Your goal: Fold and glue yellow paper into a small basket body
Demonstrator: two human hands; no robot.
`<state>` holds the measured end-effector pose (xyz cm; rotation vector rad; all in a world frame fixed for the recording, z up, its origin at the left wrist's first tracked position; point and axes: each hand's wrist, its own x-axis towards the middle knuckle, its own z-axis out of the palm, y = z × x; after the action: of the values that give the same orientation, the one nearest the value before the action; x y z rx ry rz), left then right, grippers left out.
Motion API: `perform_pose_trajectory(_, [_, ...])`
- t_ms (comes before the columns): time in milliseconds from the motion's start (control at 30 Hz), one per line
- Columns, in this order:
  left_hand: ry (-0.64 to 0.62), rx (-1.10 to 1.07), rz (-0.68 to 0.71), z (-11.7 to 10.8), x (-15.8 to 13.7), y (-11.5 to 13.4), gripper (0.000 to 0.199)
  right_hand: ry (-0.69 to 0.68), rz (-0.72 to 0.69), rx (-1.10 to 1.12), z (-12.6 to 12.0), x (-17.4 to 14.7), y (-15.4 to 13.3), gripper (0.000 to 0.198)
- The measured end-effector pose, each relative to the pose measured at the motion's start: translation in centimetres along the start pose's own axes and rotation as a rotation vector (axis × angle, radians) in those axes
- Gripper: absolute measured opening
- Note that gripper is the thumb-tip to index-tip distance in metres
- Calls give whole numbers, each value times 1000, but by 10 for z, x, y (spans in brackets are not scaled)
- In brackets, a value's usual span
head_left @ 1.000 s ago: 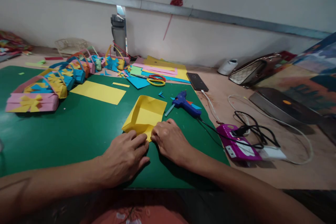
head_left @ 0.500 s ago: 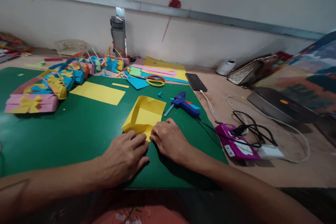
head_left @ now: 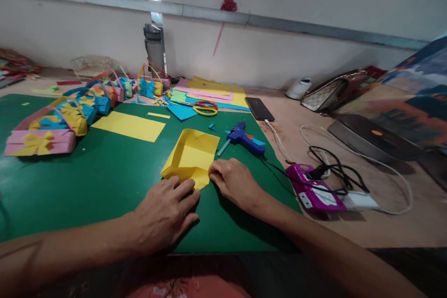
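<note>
Across the near half of the table lies one green cutting mat, and near its middle sits the folded yellow paper, partly creased with its far edges turned up. It looks light and limp, apt to slide on the smooth mat and to spring open at the folds, so it is best held flat at the near corners, pressing along a crease rather than pinching the middle.

Left hand lies palm down, fingers spread and nearly flat, its fingertips pressing the paper's near edge. Right hand is loosely curled with the fingers bent under, its knuckles touching the paper's near right corner; whether it pinches the edge cannot be told.

One flat yellow sheet lies farther left on the mat. Beyond it, a row of finished paper baskets runs along the far left; their number is hard to count. One blue glue gun rests just right of the folded paper, one pair of scissors farther back, one black phone off the mat, and one purple device with cables to the right.
</note>
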<state>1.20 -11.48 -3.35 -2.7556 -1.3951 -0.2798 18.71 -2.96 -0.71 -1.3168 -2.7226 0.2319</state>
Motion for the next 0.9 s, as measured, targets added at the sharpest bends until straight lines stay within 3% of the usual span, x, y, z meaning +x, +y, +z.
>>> perform_pose_trajectory(200, [-2, -11, -10, 1, 0, 1, 29, 209, -253, 51, 8, -11, 11, 18])
perform_pose_trajectory(367, [-11, -19, -16, -1, 1, 0, 31, 243, -434, -26, 13, -20, 10, 29])
perform_pose_trajectory(467, [-14, -24, -18, -1, 2, 0, 31, 205, -388, 8, 13, -20, 6, 28])
perform_pose_trajectory(667, [34, -13, 0, 3, -1, 0, 32, 5, -130, 219, 9, -9, -6, 16])
perform_pose_trajectory(900, [71, -19, 18, 5, -3, -1, 29, -75, -65, 254, 1, -6, -15, 15])
